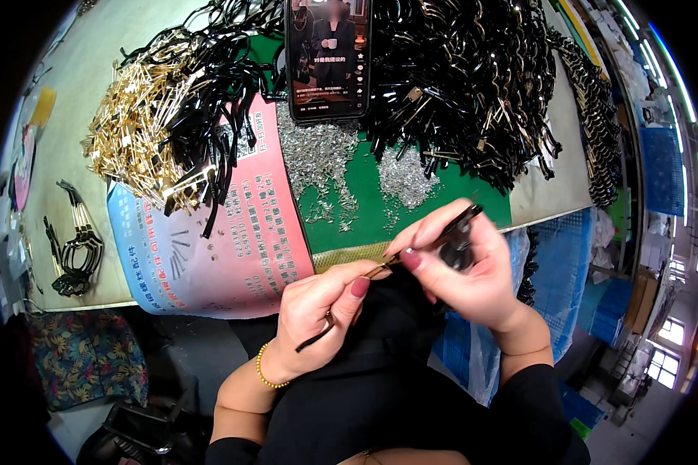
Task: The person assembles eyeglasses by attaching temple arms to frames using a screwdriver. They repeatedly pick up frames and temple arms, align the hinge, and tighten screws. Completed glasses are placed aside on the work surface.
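Observation:
Close to the front edge of the table, my two hands meet over my lap. My left hand (318, 306) is closed in a pinch on a slim eyeglass temple (316, 333), whose black curved end sticks out below the fingers. Its gold-coloured part reaches my right fingertips. My right hand (473, 271) is closed around a dark, rounded handle-like tool (456, 249); its exact kind is partly hidden by the fingers. A black rod-like end (465, 217) pokes out above that hand. Just beyond lie small silver metal parts (407, 178), perhaps screws, on a green mat (473, 182).
A phone (328, 70) stands at the back middle. Gold temples (136, 124) pile up at left, black temples (473, 85) at right. More silver parts (318, 159) lie beside a pink-blue printed sheet (202, 263). A small temple bundle (76, 256) rests far left; blue crates (558, 263) stand right.

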`<state>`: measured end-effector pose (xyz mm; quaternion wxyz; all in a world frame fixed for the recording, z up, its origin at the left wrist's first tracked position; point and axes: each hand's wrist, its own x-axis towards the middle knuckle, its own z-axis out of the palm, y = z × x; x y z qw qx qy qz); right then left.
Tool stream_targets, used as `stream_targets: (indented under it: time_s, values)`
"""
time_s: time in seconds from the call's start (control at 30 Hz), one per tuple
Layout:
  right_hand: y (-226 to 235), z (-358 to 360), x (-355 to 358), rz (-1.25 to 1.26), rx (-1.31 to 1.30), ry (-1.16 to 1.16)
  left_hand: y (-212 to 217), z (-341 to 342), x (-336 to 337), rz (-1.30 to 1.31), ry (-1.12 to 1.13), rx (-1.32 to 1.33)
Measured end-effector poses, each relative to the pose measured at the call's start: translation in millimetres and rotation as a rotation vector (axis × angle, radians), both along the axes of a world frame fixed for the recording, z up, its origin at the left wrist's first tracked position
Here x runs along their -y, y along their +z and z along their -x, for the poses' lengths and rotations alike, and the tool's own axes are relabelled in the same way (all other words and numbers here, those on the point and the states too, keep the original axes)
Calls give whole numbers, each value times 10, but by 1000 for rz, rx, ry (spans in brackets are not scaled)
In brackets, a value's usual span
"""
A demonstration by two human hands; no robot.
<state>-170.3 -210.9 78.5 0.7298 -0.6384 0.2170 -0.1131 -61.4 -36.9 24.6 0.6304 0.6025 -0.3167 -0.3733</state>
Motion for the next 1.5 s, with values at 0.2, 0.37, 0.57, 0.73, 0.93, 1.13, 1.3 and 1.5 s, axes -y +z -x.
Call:
stream_targets:
  time_s: [0.2,0.37,0.57,0.73,0.93,1.13,1.3,1.5]
  values:
    - [-104,-11,-44,66,67,74,18,8,28,8,23,148]
    - [-65,64,-39,221,1,98,28,50,54,-54,-43,335]
    - [118,264,356,962,-511,420,-115,-4,-133,-174,68,21]
    - [-26,211,384,1219,-512,528,-62,45,-13,-112,117,-15]
    - [-121,257,418,1202,-447,482,-33,113,207,-188,71,-72]
    - [-132,220,414,1201,-479,477,5,78,281,-141,79,-64]
    - [-136,225,439,1211,-449,496,-56,23,140,-113,143,7]
    - [-147,201,429,1226,-422,500,-32,1,108,-130,159,-98]
